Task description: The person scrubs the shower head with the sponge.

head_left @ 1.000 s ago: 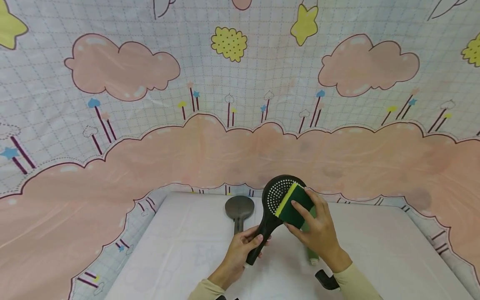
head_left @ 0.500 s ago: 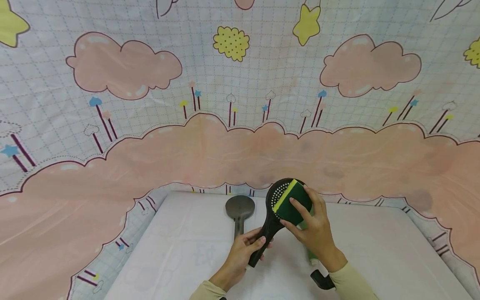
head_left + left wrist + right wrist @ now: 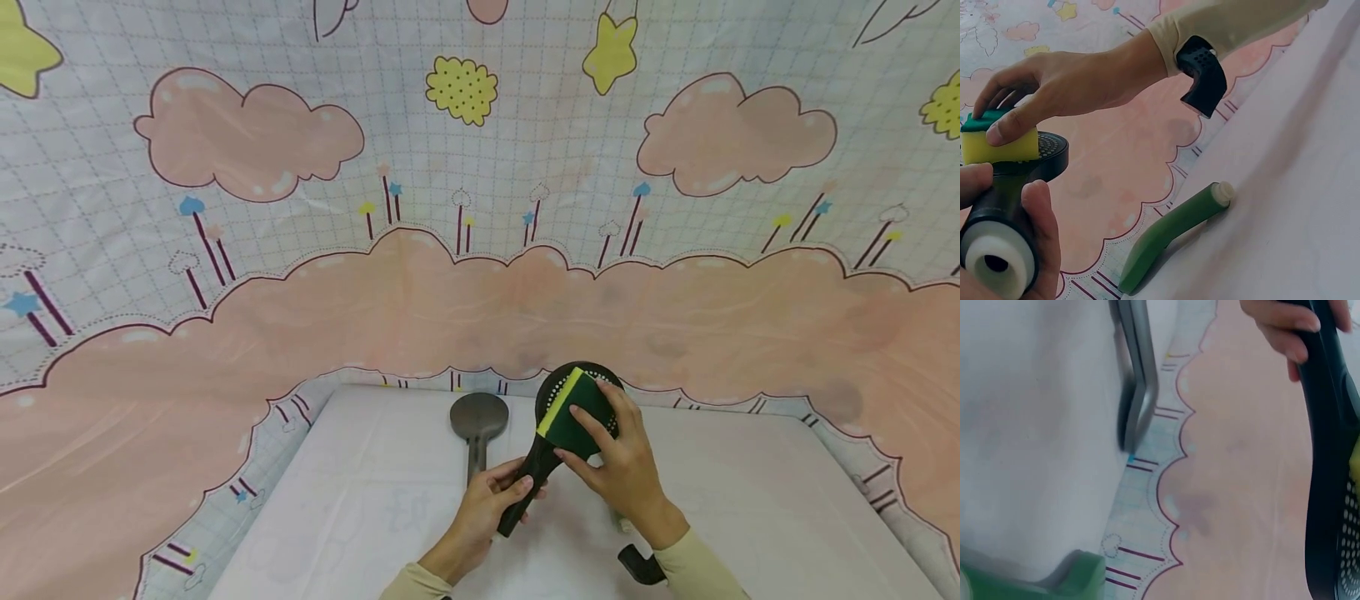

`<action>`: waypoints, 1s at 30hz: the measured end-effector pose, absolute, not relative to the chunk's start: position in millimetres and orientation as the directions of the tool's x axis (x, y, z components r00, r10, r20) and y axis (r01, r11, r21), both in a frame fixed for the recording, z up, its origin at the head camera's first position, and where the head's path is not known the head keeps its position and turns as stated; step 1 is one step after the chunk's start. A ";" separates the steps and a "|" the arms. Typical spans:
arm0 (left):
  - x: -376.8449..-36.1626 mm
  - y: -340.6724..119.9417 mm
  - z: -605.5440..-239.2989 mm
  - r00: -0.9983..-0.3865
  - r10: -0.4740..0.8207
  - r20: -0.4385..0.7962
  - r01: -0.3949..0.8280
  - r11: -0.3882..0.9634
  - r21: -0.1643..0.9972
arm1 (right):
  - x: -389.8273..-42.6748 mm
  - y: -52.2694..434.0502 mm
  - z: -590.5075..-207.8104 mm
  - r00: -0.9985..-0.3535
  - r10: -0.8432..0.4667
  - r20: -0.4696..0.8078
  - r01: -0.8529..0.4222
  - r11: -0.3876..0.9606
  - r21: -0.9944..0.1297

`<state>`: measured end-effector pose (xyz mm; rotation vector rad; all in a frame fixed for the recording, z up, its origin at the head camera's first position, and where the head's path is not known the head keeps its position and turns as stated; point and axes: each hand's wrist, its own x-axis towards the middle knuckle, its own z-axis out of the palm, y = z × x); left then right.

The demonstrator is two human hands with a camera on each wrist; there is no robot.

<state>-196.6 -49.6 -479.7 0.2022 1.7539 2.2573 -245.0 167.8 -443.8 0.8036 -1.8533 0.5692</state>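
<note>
Two hands are at work over the white table (image 3: 360,517), and the black shower head (image 3: 558,433) is the landmark to watch: it is lifted off the table and tilted, perforated face up, handle pointing down toward the person. Left hand (image 3: 487,508) has its fingers and thumb curled round the lower end of that handle, a firm wrap (the left wrist view shows the open white end of the handle between thumb and fingers). Right hand (image 3: 622,467) pinches the green and yellow sponge (image 3: 566,412) between thumb and fingers and holds it flat against the shower head's face. Just left of the shower head, a grey shower head (image 3: 478,421) lies on the table. Under the right hand, behind the shower head, a green handle (image 3: 1172,234) rests on the table, tip pale.
</note>
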 end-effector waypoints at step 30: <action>-195.8 -46.1 -477.1 -0.949 0.305 -0.079 -0.153 -0.227 0.962 | -238.1 168.3 -441.4 -0.309 -0.290 0.905 -0.764 0.643 -0.055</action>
